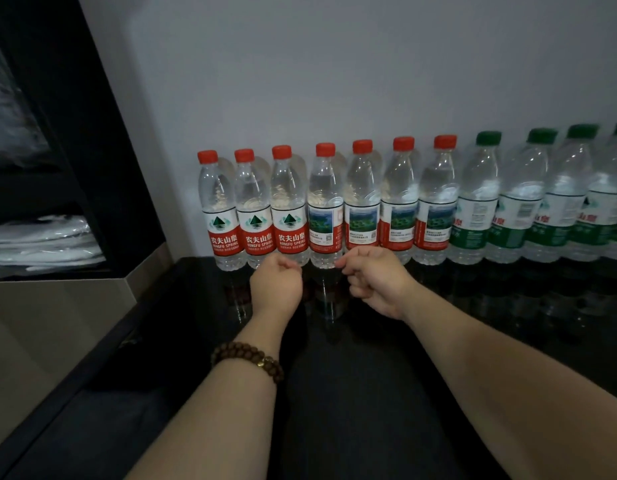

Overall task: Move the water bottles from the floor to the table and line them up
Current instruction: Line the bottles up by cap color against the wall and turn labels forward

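Observation:
Several clear water bottles with red caps [325,202] stand upright in a row against the white wall on the glossy black table [369,393]. Several green-capped bottles [478,199] continue the row to the right. My left hand [275,285], with a bead bracelet on its wrist, hovers just in front of the third and fourth bottles with its fingers loosely curled, holding nothing. My right hand [376,278] hangs beside it in front of the fourth and fifth bottles, fingers also curled and holding nothing.
A dark shelf unit [57,168] with folded white items in plastic stands at the left, above a beige cabinet side [40,323]. The table's left edge runs diagonally at the lower left.

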### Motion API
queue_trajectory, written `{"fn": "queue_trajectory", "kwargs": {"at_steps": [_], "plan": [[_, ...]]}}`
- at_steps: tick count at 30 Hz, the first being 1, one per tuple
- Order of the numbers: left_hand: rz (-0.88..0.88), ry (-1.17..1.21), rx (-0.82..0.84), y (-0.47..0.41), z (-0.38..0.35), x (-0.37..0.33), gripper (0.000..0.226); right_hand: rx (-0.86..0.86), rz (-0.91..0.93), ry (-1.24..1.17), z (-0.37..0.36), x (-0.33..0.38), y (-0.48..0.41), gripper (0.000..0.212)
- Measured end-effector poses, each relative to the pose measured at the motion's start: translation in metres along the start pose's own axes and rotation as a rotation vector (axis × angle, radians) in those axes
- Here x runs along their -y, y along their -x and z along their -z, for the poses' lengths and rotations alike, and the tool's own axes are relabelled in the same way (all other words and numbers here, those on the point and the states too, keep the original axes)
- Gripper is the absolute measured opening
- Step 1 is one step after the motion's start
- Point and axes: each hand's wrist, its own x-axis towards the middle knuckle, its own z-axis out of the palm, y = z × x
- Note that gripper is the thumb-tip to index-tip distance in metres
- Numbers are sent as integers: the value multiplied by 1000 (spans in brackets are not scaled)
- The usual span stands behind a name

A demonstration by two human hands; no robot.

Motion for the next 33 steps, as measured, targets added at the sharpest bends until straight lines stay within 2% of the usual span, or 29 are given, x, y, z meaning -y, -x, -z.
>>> {"fn": "queue_trajectory", "kwargs": {"at_steps": [4,8,11,13,16,24,30,33], "plan": [[-85,-75,35,-7,-6,4,13,-64,161,71,0,-10,-3,26],[-179,-38,-49,-2,-15,-1,15,-262,386,349,-4,-15,-8,29],[-254,-32,18,5,-21,-5,14,-336,480,562,-7,-17,-11,27],[-274,-51,89,8,-24,-6,13,-374,485,643,-9,-18,-11,31],[-253,-46,139,6,-25,-6,18,-409,424,577,-6,-16,-13,39],[-220,-7,227,0,-25,-3,51,-297,375,564,-5,-20,-21,54],[-230,115,368,-1,-21,-7,59,-238,339,668,-5,-20,-26,60],[-202,127,383,-4,-18,-9,60,-198,304,733,-6,-19,-25,65]]}}
